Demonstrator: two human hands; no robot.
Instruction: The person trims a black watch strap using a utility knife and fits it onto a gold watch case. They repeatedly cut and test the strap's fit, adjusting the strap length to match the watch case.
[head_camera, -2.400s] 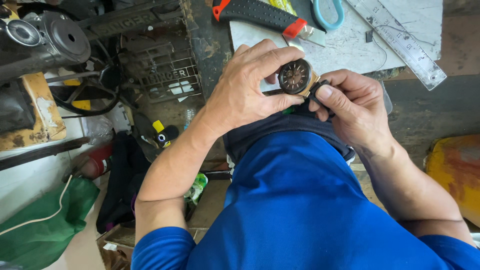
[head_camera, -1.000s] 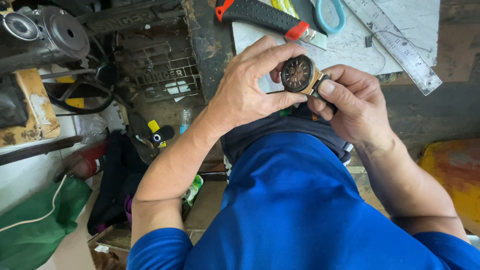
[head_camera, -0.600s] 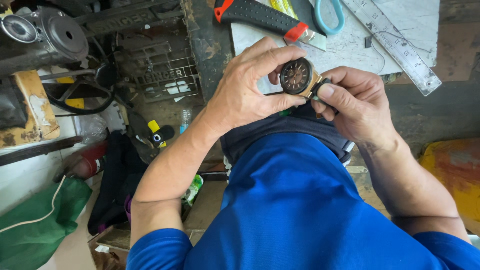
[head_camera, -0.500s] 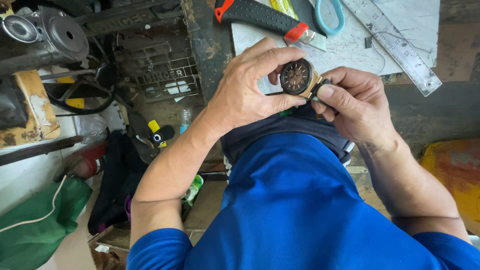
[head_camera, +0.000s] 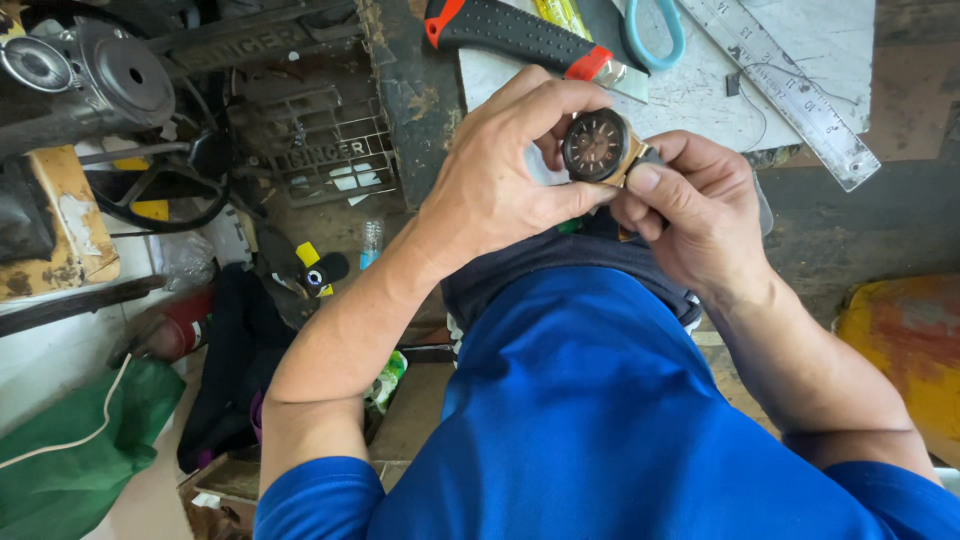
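Round dark-faced watch (head_camera: 595, 146) between left hand (head_camera: 500, 180) and right hand (head_camera: 700, 205) fingers.

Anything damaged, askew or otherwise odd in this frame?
Nothing stands out. Both hands, left and right, hold a dark-faced watch steadily above the lap. The knife, scissors and ruler lie flat on the worn bench. The watch face looks intact.

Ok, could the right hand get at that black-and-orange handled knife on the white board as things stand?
Probably yes, but not freely: the knife lies bare on the white board just beyond both hands. The right hand is pinching the watch together with the left hand, so it would have to let go first.
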